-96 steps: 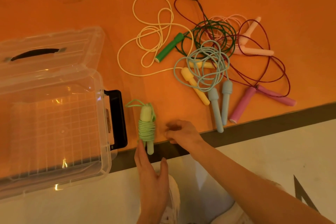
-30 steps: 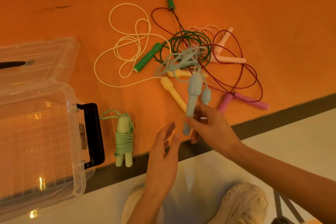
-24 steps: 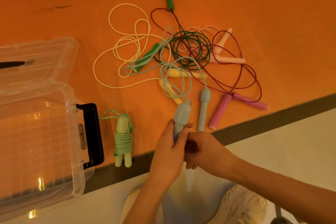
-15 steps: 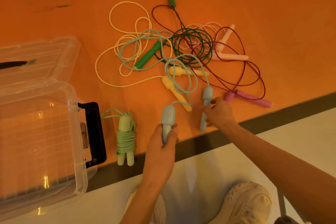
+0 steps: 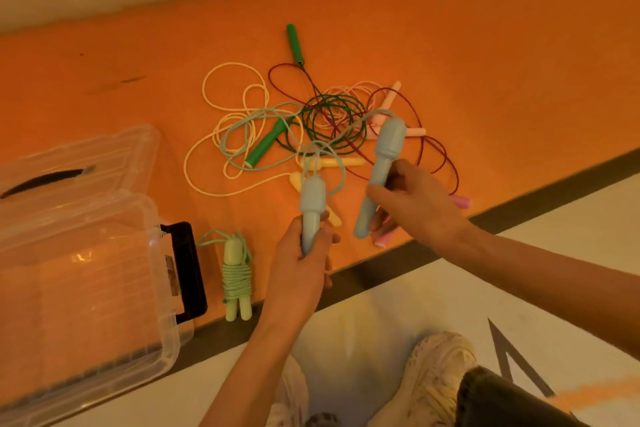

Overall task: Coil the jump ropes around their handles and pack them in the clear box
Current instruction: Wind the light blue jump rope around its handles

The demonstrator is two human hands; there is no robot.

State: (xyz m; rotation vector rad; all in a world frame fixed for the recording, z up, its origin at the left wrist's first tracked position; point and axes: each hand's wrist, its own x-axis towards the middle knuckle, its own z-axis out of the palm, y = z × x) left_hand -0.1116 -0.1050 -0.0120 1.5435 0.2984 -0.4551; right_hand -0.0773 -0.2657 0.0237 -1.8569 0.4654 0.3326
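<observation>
My left hand [image 5: 301, 270] grips one pale blue jump rope handle [image 5: 312, 199], held upright above the orange mat. My right hand [image 5: 414, 204] grips the other pale blue handle [image 5: 382, 163], tilted and raised. Their pale blue cord [image 5: 242, 128] trails back over the pile of loose ropes. A light green rope [image 5: 236, 279], coiled around its two handles, lies beside the clear box [image 5: 86, 274], which stands open at the left with nothing inside.
Loose ropes lie tangled on the orange mat [image 5: 485, 62]: cream cord [image 5: 221, 94], dark green handles [image 5: 266, 146], maroon cord [image 5: 429, 149], pale pink handles [image 5: 412, 132], yellow handle [image 5: 339, 162]. The box lid [image 5: 79, 159] leans open behind. My shoes [image 5: 440, 367] stand on the pale floor.
My right hand has picked up the second blue handle from the mat and lifted it. My left hand has raised its handle. The view has tilted up.
</observation>
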